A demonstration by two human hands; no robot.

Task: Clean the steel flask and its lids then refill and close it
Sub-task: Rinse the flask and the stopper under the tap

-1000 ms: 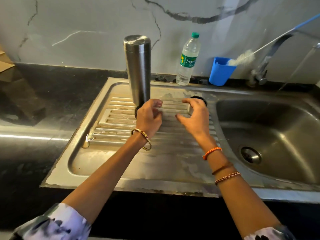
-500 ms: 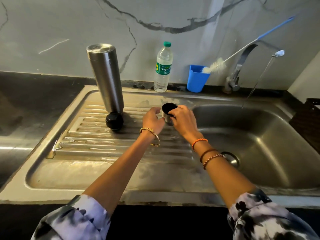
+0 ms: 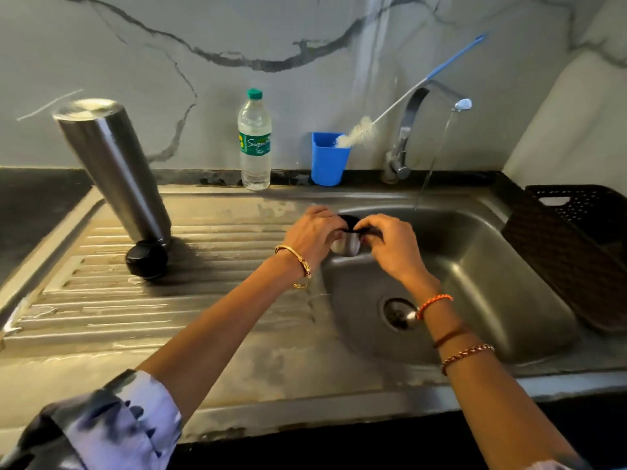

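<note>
Presently both hands, left hand (image 3: 314, 232) and right hand (image 3: 390, 244), pinch the steel cup lid (image 3: 346, 244) with curled fingers over the sink basin (image 3: 509, 283) edge. Steel flask (image 3: 115, 171) stands inverted on the drainboard (image 3: 203, 300), black inner lid (image 3: 146, 259) touching its base.

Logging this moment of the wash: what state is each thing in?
Steel flask: inverted on the drainboard, uncapped.
Black inner lid: lying beside the flask mouth.
Steel cup lid: held by left hand and right hand.
Tap: running.
Water bottle: capped, upright.
</note>
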